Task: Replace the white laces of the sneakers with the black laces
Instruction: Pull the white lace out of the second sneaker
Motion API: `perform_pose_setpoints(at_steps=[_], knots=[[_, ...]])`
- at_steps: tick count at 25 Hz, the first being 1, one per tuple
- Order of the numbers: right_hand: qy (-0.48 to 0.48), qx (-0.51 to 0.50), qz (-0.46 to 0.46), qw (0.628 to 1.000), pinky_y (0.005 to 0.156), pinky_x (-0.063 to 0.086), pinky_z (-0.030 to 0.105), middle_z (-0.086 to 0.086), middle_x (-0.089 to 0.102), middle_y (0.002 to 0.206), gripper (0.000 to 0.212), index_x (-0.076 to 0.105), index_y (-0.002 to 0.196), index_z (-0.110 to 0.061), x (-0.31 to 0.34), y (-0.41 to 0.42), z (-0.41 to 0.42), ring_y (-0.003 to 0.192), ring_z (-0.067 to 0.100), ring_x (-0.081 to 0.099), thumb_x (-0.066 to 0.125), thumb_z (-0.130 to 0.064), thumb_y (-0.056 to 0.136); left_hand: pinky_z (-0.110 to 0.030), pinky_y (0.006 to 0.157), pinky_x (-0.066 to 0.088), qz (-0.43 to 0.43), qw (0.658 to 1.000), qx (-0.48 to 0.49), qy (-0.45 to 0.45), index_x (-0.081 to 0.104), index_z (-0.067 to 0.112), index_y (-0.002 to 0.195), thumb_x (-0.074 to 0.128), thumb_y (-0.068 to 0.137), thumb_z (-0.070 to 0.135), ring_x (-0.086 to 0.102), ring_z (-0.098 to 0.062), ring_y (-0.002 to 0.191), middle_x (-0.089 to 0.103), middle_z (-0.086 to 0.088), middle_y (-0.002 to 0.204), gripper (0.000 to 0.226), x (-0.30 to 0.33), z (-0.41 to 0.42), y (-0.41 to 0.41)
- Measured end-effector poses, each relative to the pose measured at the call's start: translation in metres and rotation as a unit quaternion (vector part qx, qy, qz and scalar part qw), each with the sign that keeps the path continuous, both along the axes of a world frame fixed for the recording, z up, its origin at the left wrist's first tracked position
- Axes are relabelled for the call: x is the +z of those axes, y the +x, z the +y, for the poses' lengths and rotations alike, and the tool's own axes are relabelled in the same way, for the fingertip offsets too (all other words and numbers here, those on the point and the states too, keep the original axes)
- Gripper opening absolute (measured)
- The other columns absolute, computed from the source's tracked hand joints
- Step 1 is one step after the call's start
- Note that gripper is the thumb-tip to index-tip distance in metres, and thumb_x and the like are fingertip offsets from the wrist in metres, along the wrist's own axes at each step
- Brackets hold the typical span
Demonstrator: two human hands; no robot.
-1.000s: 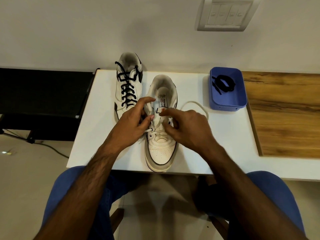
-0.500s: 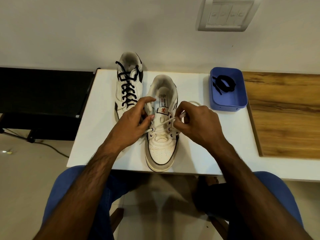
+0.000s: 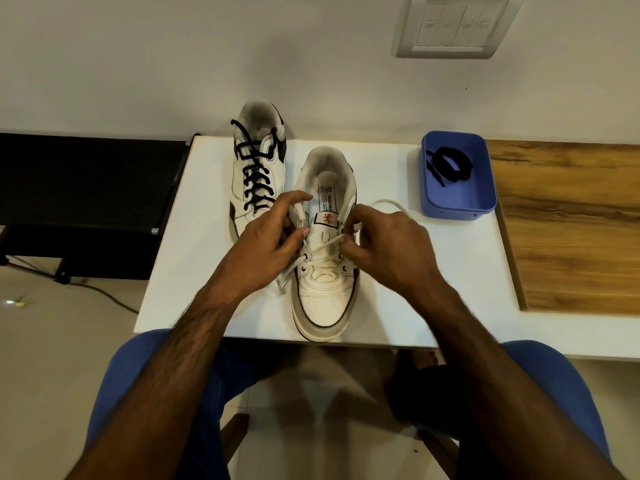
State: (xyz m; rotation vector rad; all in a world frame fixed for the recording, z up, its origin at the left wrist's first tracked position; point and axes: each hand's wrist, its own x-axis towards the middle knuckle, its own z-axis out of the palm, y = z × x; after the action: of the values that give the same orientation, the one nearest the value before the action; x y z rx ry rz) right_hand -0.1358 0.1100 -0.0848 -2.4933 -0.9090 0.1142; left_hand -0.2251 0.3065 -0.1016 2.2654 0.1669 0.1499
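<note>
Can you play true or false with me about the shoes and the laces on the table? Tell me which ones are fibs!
1. The far sneaker has black laces. True.
2. The blue tray is empty. False: a black lace lies in it.
3. The right hand pinches the white lace. True.
4. The left hand rests flat on the table. False: it holds the near sneaker.

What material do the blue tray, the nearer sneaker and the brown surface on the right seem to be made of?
Blue tray: probably moulded plastic, matte, with rounded corners and one even colour.
Nearer sneaker: seemingly smooth white leather or a synthetic imitation, with stitched panels, a perforated toe and a greyish rubber-like sole.
Brown surface: wood or wood-look laminate, showing streaked grain; which one cannot be told.
</note>
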Motion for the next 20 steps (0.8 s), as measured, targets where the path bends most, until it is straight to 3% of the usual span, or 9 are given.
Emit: perform_pose_setpoints(at_steps=[2,4,6,9,12,16,20], knots=[[0.045,-0.029,-0.002,0.999,0.064,0.05,0.03,-0.019,0.053,0.066,0.022,0.066,0.1,-0.032,0.003,0.004,-0.008,0.07,0.011,0.061,0.058,-0.047,0.086,-0.03,0.071,0.051,0.004,1.0,-0.002,-0.001,0.04,0.036,0.142,0.057,0.101,0.026,0.065,-0.015,0.076,0.063,-0.001,0.085,0.045,0.0,0.001,0.0],[0.05,0.005,0.015,0.999,0.064,0.046,0.028,-0.018,0.054,0.061,0.023,0.068,0.11,-0.036,0.002,-0.003,-0.002,0.065,0.009,0.058,0.059,-0.043,0.09,-0.03,0.071,0.052,0.006,1.0,-0.003,-0.002,0.039,0.036,0.142,0.057,0.101,0.026,0.066,-0.013,0.077,0.064,0.001,0.085,0.046,0.0,0.0,0.0],[0.009,0.061,0.018,0.998,0.067,0.047,0.028,-0.013,0.067,0.074,0.025,0.066,0.118,-0.037,-0.005,-0.016,0.012,0.073,0.015,0.064,0.059,-0.04,0.094,-0.028,0.072,0.053,0.005,1.0,-0.001,0.002,0.039,0.036,0.143,0.057,0.102,0.026,0.065,-0.011,0.077,0.063,0.003,0.085,0.046,0.0,-0.001,0.0],[-0.046,0.082,-0.011,0.996,0.068,0.049,0.031,-0.004,0.074,0.091,0.017,0.065,0.109,-0.034,-0.015,-0.024,0.026,0.084,0.022,0.069,0.056,-0.041,0.096,-0.031,0.072,0.054,0.004,1.0,0.001,0.004,0.039,0.037,0.143,0.057,0.102,0.027,0.065,-0.013,0.077,0.062,0.002,0.085,0.046,0.0,0.0,0.0],[-0.039,0.059,-0.005,0.997,0.068,0.049,0.03,-0.004,0.074,0.09,0.016,0.062,0.104,-0.03,-0.009,-0.013,0.017,0.081,0.02,0.068,0.059,-0.04,0.092,-0.024,0.069,0.052,0.009,1.0,-0.002,-0.007,0.039,0.037,0.142,0.057,0.102,0.026,0.066,-0.012,0.077,0.063,0.004,0.085,0.046,0.0,0.0,0.0],[0.02,-0.021,0.002,1.0,0.061,0.045,0.028,-0.01,0.064,0.07,0.016,0.064,0.101,-0.032,0.001,-0.002,-0.002,0.067,0.014,0.062,0.059,-0.044,0.091,-0.02,0.067,0.049,0.009,1.0,0.001,-0.003,0.039,0.036,0.142,0.057,0.102,0.026,0.064,-0.012,0.076,0.062,0.003,0.085,0.045,0.0,0.0,0.001],[0.002,0.056,0.007,0.998,0.067,0.049,0.03,-0.008,0.07,0.08,0.023,0.064,0.118,-0.035,-0.011,-0.02,0.015,0.077,0.018,0.066,0.058,-0.039,0.096,-0.015,0.066,0.047,0.006,1.0,0.001,-0.006,0.04,0.035,0.142,0.057,0.102,0.025,0.064,-0.009,0.077,0.061,0.005,0.085,0.045,0.001,-0.001,0.0]])
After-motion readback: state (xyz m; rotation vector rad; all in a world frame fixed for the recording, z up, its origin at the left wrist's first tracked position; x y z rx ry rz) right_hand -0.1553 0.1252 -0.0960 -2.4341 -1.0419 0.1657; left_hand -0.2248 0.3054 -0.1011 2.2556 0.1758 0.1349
